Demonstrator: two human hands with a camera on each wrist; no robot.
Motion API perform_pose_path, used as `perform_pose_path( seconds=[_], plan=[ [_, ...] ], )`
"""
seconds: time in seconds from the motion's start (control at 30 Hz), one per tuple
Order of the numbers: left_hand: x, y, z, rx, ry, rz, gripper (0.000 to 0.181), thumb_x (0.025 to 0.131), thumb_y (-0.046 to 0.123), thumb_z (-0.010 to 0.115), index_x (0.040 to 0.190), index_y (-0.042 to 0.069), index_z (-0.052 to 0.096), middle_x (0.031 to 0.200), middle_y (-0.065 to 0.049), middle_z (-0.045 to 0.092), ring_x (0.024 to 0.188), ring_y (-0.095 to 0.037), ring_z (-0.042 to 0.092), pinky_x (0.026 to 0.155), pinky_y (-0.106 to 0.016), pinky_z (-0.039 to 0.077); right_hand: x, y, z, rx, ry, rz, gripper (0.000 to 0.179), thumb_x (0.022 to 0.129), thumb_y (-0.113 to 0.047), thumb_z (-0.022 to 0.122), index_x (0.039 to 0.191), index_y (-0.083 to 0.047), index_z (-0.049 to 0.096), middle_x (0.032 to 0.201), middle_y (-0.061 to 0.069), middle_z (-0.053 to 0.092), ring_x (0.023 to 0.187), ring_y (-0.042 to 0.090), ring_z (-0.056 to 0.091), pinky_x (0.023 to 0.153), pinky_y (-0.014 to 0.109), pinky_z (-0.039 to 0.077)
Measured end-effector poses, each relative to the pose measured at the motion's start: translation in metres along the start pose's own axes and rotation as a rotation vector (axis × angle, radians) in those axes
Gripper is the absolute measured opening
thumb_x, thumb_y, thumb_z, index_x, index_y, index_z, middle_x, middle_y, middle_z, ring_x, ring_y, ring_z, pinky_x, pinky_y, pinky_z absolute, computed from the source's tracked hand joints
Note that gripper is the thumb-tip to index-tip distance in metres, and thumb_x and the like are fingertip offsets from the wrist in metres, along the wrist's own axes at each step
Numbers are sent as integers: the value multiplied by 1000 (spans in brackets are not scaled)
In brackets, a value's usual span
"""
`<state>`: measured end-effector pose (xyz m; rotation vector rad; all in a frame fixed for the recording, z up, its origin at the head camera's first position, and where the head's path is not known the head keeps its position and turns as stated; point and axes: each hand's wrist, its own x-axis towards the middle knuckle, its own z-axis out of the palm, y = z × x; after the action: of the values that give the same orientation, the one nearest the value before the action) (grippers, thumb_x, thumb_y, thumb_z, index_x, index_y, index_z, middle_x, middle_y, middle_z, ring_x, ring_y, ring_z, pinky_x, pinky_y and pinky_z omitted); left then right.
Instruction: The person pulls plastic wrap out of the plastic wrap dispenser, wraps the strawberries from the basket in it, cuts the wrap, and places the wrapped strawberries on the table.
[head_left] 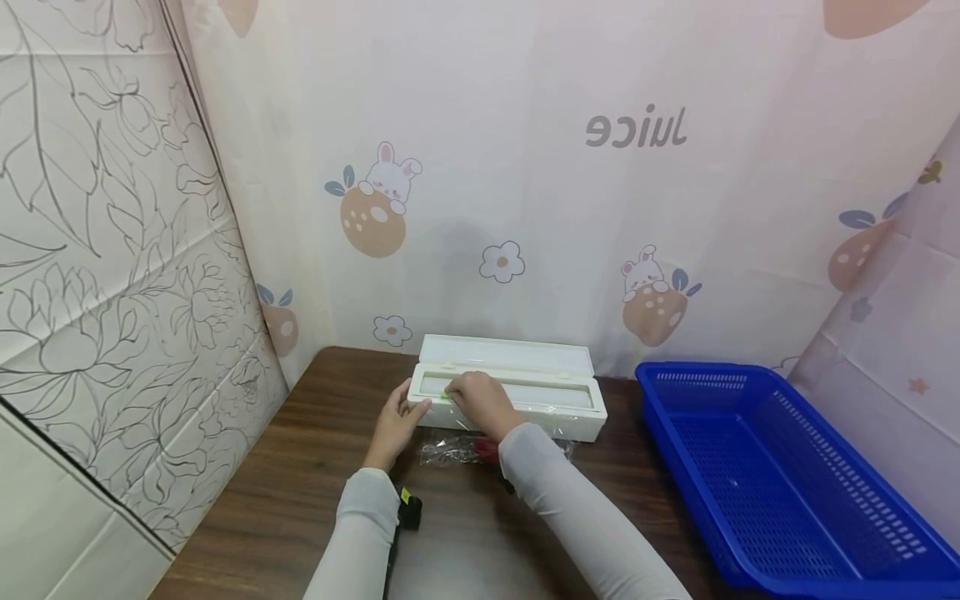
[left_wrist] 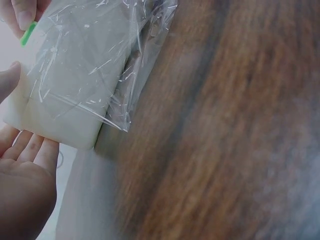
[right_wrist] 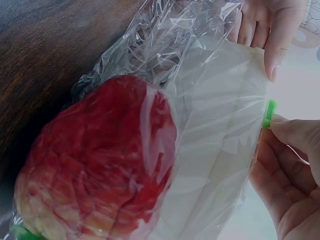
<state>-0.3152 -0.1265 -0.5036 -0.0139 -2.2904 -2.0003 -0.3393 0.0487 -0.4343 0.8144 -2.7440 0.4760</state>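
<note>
A long white cling film dispenser (head_left: 585,426) lies near the back of the table, its lid (head_left: 506,353) raised. My left hand (head_left: 397,421) grips its left end, thumb over the top edge and fingers against the end face. With thumb and finger, my right hand (head_left: 480,400) pinches the small green slide cutter (right_wrist: 270,114) at the dispenser's edge, near the left end. Clear cling film (left_wrist: 95,60) hangs down the front and spreads onto the table. Beneath it rests a rounded red thing (right_wrist: 100,155), pale and green towards one end. In the head view my right forearm partly hides it.
A blue plastic basket (head_left: 678,492) stands on the right of the wooden table (head_left: 300,483). Close behind the dispenser hangs a printed curtain (head_left: 465,300). Another patterned sheet (head_left: 112,250) runs along the left side.
</note>
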Motion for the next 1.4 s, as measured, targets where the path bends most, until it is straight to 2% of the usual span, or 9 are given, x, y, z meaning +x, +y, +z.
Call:
perform_pose_path(
  seconds=[0.23,0.63,0.93,1.23,1.4],
  plan=[
    [1,-3,0,16,2,-14,72,87,37,64,145,13,28,145,-12,37,127,-23,39,111,-46,29,3,-4,1,-1,3,-19,15,90,-18,61,96,-15,74,96,1,72,91,13,63,83,31,54],
    [3,-4,-1,6,9,-3,71,87,35,65,144,13,29,145,-12,38,127,-22,39,111,-44,29,8,-5,5,-42,-11,-18,17,92,-21,58,98,-21,74,97,-4,71,90,10,62,80,31,55],
    [4,-4,0,-2,10,-13,72,87,35,65,145,13,29,145,-11,37,127,-22,39,111,-44,29,11,-8,4,-53,-50,13,15,90,-29,60,98,-25,73,99,-6,71,89,11,61,75,34,55],
    [3,-4,1,7,7,-6,72,87,33,65,145,10,28,146,-12,35,127,-23,39,110,-44,29,14,-13,4,-70,-74,30,15,91,-29,60,99,-27,73,102,-7,70,88,11,62,66,33,56],
    [2,-3,0,4,8,-3,72,87,34,64,145,10,28,146,-12,36,127,-23,39,111,-44,29,16,-14,6,-80,-75,34,16,90,-31,60,99,-29,73,102,-8,70,87,11,62,65,33,55]
  ],
)
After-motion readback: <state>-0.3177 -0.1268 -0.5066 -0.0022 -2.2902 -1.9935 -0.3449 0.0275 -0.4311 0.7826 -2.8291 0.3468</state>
